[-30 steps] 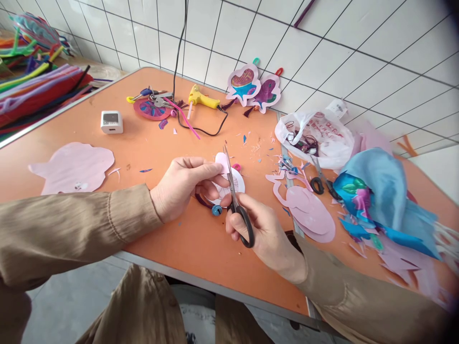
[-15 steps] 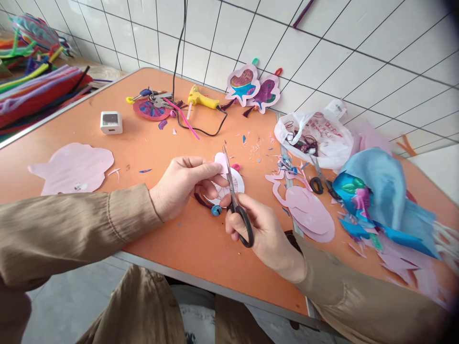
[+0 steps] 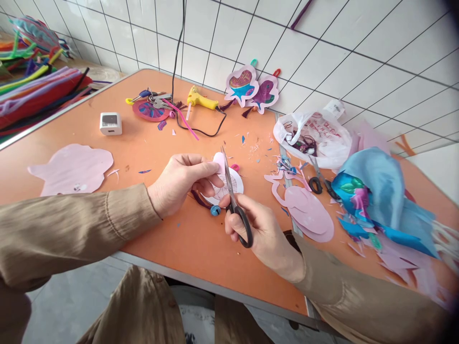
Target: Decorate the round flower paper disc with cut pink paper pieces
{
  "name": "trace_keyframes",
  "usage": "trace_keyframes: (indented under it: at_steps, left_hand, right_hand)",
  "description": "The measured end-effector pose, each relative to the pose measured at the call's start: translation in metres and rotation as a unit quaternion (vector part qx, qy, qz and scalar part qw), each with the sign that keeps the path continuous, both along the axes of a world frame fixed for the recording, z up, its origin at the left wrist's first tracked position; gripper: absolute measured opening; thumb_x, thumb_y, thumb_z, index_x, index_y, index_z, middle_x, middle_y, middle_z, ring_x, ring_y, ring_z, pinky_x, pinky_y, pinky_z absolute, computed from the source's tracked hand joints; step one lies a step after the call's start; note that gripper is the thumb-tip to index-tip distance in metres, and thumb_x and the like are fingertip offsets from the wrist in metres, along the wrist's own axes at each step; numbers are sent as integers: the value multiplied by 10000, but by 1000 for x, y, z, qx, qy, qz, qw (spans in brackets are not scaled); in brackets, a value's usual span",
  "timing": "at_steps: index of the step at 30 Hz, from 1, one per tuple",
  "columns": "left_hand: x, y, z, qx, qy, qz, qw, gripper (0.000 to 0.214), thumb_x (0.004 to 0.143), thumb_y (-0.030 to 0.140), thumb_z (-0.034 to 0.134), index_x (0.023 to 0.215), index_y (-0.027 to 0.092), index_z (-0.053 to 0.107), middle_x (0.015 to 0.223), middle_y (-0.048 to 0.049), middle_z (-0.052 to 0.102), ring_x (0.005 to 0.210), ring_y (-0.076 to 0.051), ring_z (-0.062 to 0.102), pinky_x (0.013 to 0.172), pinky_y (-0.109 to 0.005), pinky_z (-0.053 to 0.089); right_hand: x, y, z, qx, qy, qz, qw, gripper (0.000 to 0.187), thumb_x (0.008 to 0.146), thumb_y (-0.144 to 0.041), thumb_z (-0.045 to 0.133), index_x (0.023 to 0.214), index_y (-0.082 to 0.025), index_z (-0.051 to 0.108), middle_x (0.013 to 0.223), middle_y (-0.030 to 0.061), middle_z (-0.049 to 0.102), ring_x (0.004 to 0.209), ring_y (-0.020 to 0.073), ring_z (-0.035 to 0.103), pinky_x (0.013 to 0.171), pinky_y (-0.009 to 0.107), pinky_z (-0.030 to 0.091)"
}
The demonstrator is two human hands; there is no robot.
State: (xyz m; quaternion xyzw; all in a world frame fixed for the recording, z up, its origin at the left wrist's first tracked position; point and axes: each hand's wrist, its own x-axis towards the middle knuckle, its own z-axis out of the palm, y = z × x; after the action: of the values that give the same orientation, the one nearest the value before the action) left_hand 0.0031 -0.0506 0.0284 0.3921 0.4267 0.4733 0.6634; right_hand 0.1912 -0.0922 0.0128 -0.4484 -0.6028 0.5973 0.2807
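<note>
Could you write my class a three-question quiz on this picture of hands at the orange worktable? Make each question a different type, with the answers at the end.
1. Multiple choice. What is the right hand holding?
A) a white boxy charger
B) metal scissors with black handles
C) a bunch of metal keys

2. True or false. The yellow plastic glue gun lies nearer to the white tiled wall than the small round blue bell does.

3. Fill in the colour. The left hand holds a small thin rounded piece, coloured pale ____.

Key: 1. B; 2. True; 3. pink.
</note>
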Motion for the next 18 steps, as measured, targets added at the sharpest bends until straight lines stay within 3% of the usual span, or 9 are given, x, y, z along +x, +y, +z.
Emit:
trace_keyframes:
  at_steps: [18]
  left_hand:
    - [0, 2, 2, 9, 24, 10, 1000, 215, 701, 249, 750, 554, 142, 634, 566, -34, 682, 411, -96, 561, 436, -211, 464]
  right_hand:
    - [-2, 0, 2, -11, -2, -8, 1000, 397, 833, -563, 688, 928, -209, 535, 627, -62, 488, 516, 88, 468, 496, 223, 413]
